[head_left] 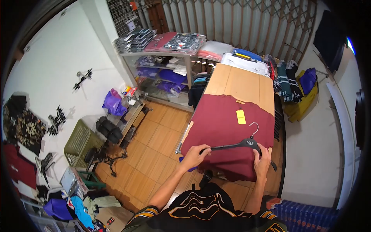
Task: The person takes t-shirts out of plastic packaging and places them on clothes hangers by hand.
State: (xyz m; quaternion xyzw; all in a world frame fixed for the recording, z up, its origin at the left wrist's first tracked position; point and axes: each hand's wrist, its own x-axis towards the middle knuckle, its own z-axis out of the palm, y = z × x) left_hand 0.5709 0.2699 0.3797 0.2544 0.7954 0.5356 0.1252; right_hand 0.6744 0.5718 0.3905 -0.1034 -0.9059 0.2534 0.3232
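A maroon T-shirt (216, 120) lies spread on a light wooden table (241, 79), its neckline toward the far end and its lower edge hanging over the near side. A yellow tag (240, 117) rests below the collar. Above the lower part of the shirt is a black clothes hanger (228, 146) marked M&S, its metal hook pointing away from me. My left hand (195, 156) is closed around the hanger's left end. Near the hanger's right side, my right hand (262, 158) grips it with thumb and fingers; part of that arm is hidden behind the hand.
Packed garments (181, 42) are stacked on a glass display cabinet (156, 58) at the back left. Clothes hang (288, 79) along the table's right side. A green plastic basket (82, 141) and a wheeled chair base (112, 160) stand left. A folding metal gate (235, 19) closes the back.
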